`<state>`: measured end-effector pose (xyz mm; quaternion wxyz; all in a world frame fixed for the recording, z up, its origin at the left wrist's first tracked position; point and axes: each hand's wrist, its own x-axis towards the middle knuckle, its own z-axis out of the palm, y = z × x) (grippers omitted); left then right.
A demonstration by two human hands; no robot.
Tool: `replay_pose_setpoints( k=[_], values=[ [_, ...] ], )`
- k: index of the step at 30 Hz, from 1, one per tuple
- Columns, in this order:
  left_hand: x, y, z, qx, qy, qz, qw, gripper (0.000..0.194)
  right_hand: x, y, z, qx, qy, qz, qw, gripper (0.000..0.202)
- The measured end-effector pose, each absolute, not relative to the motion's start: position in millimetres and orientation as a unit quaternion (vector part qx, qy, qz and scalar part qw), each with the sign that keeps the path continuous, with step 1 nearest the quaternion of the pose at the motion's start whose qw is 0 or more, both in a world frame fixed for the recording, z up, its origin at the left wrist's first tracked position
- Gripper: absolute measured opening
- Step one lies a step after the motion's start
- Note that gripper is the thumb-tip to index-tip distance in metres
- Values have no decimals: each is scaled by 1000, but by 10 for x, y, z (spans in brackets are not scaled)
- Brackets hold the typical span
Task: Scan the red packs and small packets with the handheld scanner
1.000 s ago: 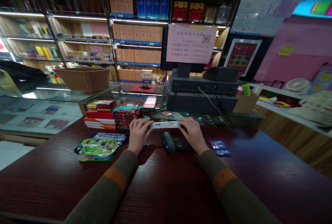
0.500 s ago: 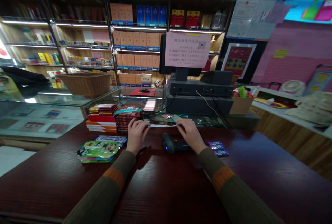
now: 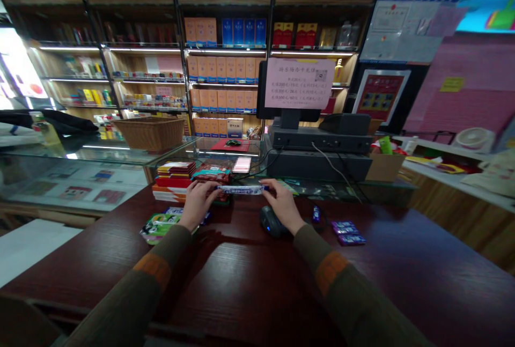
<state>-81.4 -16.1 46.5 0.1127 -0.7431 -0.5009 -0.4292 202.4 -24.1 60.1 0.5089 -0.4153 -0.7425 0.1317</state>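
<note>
packet (image 3: pixel 240 190) stretches crosswise between left hand (image 3: pixel 197 201) and right hand (image 3: pixel 282 203), each pinching one end.

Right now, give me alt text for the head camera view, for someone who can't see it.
A person's left hand and right hand hold a slim blue-and-white packet by its ends above a dark brown counter. A handheld scanner lies by the right hand, with small purple packs to its right; behind stand lit shelves of boxed goods.
</note>
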Motion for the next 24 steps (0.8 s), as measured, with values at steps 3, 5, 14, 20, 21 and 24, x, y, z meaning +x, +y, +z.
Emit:
replay_pose_setpoints(
  k=[3,5,14,20,21,24],
  values=[
    [-1044,-210,537,-745,-518,-409,99,24,1806,-235,590,-423,-721,172,521,22],
    [-1183,-246,566,-740,-529,-407,87,26,1663,-226,573,-416,-714,190,530,17],
    [-1655,-354,561,-685,-609,-397,43,28,1070,-205,459,-433,-709,246,500,12],
    [-1908,-380,600,-655,-682,-326,18,24,722,-183,278,-441,-675,353,475,26],
    [-1948,-382,608,-650,-695,-308,15,23,677,-174,245,-435,-670,371,473,27],
    [-2063,-379,618,-642,-720,-263,0,24,568,-137,157,-424,-668,400,464,30]
  ],
)
